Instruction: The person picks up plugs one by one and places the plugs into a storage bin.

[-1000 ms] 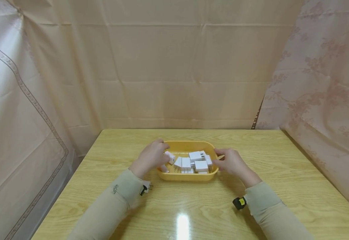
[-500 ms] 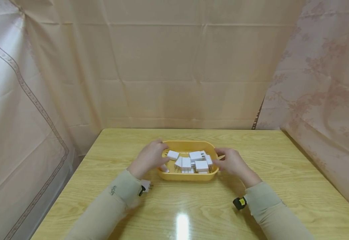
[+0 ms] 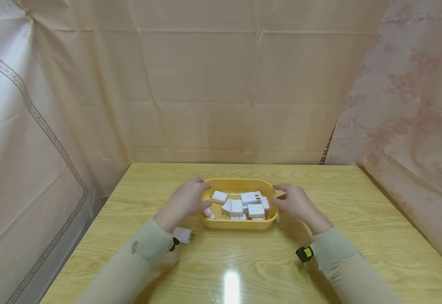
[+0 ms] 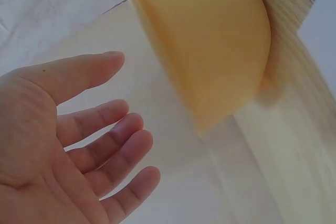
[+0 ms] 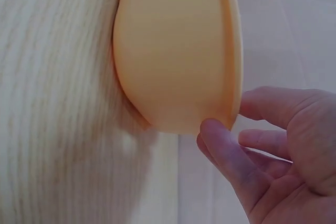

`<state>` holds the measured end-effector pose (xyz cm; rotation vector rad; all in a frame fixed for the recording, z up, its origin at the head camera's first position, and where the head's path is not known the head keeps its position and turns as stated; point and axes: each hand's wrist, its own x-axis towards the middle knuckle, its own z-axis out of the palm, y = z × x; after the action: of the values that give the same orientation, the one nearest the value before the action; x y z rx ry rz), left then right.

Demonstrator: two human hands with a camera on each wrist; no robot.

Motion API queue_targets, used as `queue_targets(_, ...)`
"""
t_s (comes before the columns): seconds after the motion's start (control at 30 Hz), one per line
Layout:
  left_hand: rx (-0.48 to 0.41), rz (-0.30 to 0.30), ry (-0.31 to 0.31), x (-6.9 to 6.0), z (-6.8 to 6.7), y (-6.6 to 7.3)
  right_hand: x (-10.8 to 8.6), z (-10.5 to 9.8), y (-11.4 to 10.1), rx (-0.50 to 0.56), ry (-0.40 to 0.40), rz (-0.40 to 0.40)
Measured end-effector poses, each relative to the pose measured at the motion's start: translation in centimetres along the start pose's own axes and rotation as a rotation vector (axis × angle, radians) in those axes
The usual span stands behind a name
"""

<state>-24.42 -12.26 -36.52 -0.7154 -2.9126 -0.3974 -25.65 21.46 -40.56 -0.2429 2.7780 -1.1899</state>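
Note:
A yellow plastic tub (image 3: 239, 225) stands on the table, holding several white plug chargers (image 3: 256, 210) with metal prongs. My left hand (image 3: 185, 197) is beside its left end; in the left wrist view, that hand (image 4: 68, 145) has spread, relaxed fingers, apart from the tub wall (image 4: 215, 40). At the tub's other end is my right hand (image 3: 294, 202). In the right wrist view, this hand (image 5: 283, 150) straddles the tub's rim (image 5: 234, 40) loosely, one finger overlapping the outer wall; whether it touches is unclear. Another charger (image 3: 183, 235) lies near my left wrist.
The wooden table (image 3: 266, 266) extends around the tub. Cloth curtains (image 3: 224, 97) hang behind it and at both sides. A black wrist strap (image 3: 304, 253) shows by the right sleeve.
My left hand has drawn back left and down from the tub's edge, baring more of a charger inside and the one on the table. My right hand's fingers have spread slightly at the rim.

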Motion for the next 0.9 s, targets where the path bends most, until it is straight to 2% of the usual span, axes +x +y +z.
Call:
queue_targets(0.37,-0.014,0.003,0.045,-1.3,-0.2,-0.6,0.1,-0.3,-0.5,-0.059,-0.034,-0.004)
queue_targets(0.7,-0.012,0.009,0.055,-2.8,-0.2,-1.8,0.3,-0.2,-0.7,-0.065,-0.05,0.016)
queue_targets(0.9,0.025,-0.018,0.035,-3.5,-0.3,-2.2,0.3,-0.1,-0.7,-0.063,-0.057,0.02)
